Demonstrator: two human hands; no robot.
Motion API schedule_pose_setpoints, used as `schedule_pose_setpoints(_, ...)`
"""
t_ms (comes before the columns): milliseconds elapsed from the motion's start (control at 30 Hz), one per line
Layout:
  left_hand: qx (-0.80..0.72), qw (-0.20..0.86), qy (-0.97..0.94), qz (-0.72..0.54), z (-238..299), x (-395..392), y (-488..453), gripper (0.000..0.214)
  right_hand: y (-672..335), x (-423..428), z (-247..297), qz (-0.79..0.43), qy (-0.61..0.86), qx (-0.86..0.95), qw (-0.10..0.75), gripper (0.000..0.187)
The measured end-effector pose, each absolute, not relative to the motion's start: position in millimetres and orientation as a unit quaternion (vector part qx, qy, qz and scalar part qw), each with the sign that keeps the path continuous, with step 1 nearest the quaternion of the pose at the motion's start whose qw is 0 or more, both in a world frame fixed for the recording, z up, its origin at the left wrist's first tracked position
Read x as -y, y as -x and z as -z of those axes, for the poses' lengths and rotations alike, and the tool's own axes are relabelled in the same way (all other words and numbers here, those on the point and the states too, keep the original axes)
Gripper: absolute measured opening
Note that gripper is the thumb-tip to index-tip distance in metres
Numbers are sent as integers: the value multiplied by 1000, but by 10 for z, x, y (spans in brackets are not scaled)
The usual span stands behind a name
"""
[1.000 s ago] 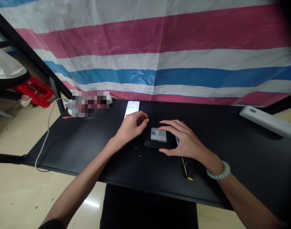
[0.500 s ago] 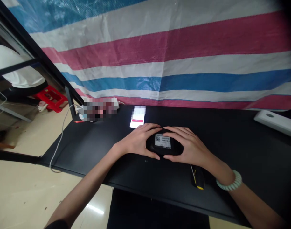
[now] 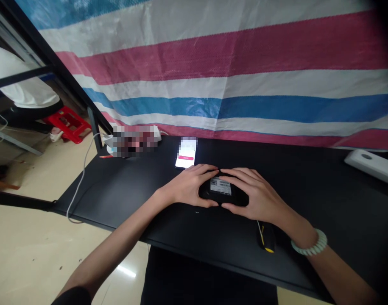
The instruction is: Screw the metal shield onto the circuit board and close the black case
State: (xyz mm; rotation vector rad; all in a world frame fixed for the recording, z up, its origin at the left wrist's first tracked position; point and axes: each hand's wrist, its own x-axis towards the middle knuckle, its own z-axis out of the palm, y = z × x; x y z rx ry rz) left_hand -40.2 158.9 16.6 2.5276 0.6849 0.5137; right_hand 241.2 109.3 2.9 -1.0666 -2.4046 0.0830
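Note:
A small black device [image 3: 223, 191] with a white barcode label on top lies on the black table [image 3: 124, 190]. My left hand [image 3: 189, 185] grips its left end, fingers curled over the far edge and thumb at the near edge. My right hand [image 3: 255, 195] clasps its right end the same way; a pale green bead bracelet [image 3: 311, 246] is on that wrist. Just beyond my left hand lies a lit phone [image 3: 185, 156].
A black and yellow tool [image 3: 265, 238] lies on the table under my right wrist. A white cable [image 3: 82, 178] hangs off the left edge near blurred items [image 3: 134, 140]. A white bar-shaped object [image 3: 371, 165] sits far right. A striped tarp [image 3: 232, 72] backs the table.
My left hand moved from beside the phone onto the device's left end, so both hands now clasp it. The camera view shifted slightly.

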Motion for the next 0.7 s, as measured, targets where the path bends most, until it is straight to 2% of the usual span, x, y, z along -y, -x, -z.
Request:
schedule_pose_setpoints(200,-244,244,-918,-194,-158,-1589,397,94,-2403,-1085,-24,-43,401,882,244,68)
schedule_pose_setpoints(400,-260,287,-903,-186,-189,-1587,429,110,-2412,-1072,-51,-82,413,876,237,77)
schedule_pose_setpoints(600,-269,345,-885,-160,-231,-1634,502,117,-2414,-1051,-125,-89,418,873,236,72)
schedule_pose_setpoints(700,-270,351,-882,-163,-223,-1643,512,117,-2426,-1046,-135,-98,421,871,235,76)
